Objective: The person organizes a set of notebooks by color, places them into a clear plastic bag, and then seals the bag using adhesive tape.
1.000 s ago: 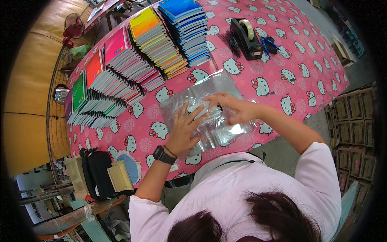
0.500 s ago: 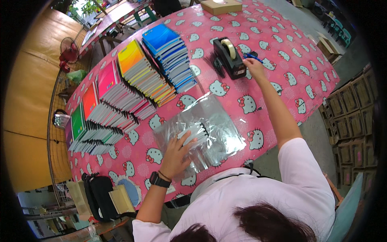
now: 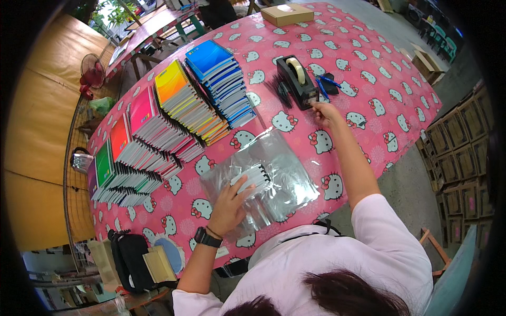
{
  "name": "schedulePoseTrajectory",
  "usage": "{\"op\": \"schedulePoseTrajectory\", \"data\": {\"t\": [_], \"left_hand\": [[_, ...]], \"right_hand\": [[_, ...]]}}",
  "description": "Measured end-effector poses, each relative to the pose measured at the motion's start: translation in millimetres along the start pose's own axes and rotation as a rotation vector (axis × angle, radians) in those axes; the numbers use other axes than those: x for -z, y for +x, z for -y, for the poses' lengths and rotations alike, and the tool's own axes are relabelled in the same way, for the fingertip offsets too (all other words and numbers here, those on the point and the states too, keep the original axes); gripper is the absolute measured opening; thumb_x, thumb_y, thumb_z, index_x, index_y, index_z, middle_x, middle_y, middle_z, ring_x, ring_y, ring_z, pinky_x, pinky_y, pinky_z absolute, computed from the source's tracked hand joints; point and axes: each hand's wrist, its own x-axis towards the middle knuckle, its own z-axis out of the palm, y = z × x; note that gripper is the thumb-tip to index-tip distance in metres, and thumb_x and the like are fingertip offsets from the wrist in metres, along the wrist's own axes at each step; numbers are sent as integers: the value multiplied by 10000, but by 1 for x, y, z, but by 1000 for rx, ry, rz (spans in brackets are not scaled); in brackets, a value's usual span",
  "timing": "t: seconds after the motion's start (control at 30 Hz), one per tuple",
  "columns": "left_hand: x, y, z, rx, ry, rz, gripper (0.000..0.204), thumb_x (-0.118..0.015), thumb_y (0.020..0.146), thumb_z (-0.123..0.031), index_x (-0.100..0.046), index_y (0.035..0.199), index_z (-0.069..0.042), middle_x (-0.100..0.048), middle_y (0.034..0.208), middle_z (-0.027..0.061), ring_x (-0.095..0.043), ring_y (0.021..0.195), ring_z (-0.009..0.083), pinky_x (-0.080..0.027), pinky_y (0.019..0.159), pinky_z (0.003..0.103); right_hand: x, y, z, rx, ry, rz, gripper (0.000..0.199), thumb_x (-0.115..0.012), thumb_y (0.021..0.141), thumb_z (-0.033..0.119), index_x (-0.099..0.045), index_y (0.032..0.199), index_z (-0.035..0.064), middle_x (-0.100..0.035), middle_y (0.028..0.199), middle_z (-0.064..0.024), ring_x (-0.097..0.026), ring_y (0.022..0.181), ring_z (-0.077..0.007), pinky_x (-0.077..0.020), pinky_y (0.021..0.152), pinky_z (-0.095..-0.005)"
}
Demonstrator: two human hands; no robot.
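The person's left hand (image 3: 227,206) lies flat, fingers slightly spread, on clear plastic sheeting (image 3: 291,181) and a white spiral-bound pad (image 3: 254,178) upon the pink worktop (image 3: 392,113), right hand (image 3: 326,114) at the black tape dispenser's (image 3: 296,89) front end, whether pinching tape, cannot tell.

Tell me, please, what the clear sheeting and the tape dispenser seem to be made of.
Clear sheeting: probably glossy plastic film, given its transparency, creases and glare. Tape dispenser: likely hard, smooth black plastic, judging by its rigid, moulded-looking body.
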Motion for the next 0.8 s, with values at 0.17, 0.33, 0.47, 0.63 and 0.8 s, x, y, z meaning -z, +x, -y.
{"op": "schedulePoseTrajectory", "data": {"t": [0.17,0.33,0.47,0.63,0.8], "left_hand": [[-2,-5,5,3,-5,-2,746,-584,603,45,-418,1301,-159,-319,1394,116,-387,1189,362,-279,1040,463],[0,-2,3,-18,9,4,795,-693,601,-36,-400,1321,-206,-261,1426,113,-378,1219,344,-321,1004,457],[2,-6,11,-50,0,12,843,-741,571,-93,-395,1328,-219,-241,1433,146,-376,1230,350,-345,988,442],[9,-4,5,2,32,63,837,-762,573,-134,-407,1325,-227,-234,1446,139,-323,1272,369,-311,1024,433],[-22,-12,22,17,137,-343,730,-756,604,-154,-480,1278,-219,-296,1433,70,-246,1295,413,-264,1026,503]], "right_hand": [[-105,-84,31,-65,-132,489,203,-652,797,243,-594,675,91,-474,551,33,-371,448,-56,-299,426,-190],[-173,-164,57,269,-769,822,276,-690,749,309,-628,703,44,-578,623,-22,-536,549,-122,-437,508,-275],[-213,-195,48,622,-1565,548,464,-695,690,475,-663,745,16,-631,686,-105,-631,662,-249,-491,597,-359],[-181,-190,74,356,-1878,448,501,-748,589,460,-676,868,50,-654,833,-113,-643,769,-284,-509,662,-378],[-143,-203,41,1034,-1226,559,351,-757,634,311,-658,860,60,-611,877,-95,-566,879,-282,-455,760,-386]]}}
